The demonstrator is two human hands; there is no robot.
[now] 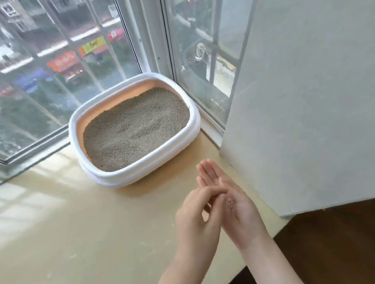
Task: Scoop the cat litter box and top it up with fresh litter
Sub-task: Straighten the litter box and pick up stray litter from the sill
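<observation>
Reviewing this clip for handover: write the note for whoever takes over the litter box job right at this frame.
Left hand: holds nothing, fingers brushing across the right palm.
Right hand: open, palm up, a few grains on it.
Litter box: on the beige sill in the window corner, litter fairly level, no clumps visible.
No scoop or litter bag in view.
Done: cannot confirm scooping or topping up from this frame.
Left: check the litter level, finish dusting off hands.

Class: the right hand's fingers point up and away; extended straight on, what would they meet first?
Probably the near right corner of the litter box, judging from the right hand; depth is unclear.
</observation>
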